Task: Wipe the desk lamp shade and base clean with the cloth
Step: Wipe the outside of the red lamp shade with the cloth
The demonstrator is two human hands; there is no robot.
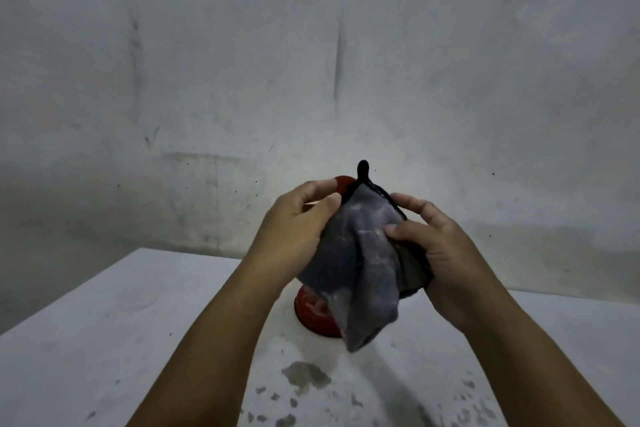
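Lamp shade [341,185] sits under the grey cloth [360,260], above the red base [311,312] on the desk [104,340]. Left hand [294,222] and right hand [436,246] grip the cloth; wipe with firm, overlapping strokes, steadying the lamp.

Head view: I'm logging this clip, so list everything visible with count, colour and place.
cloth: one, grey with a dark edge, held up over the lamp
lamp: one, red base on the table, red shade part showing behind the left hand, black neck tip above the cloth
table: one, white, scuffed, dark patches near the front
wall: grey-white, marked, behind the table
left hand: one, pinching the cloth's left edge
right hand: one, gripping the cloth's right side
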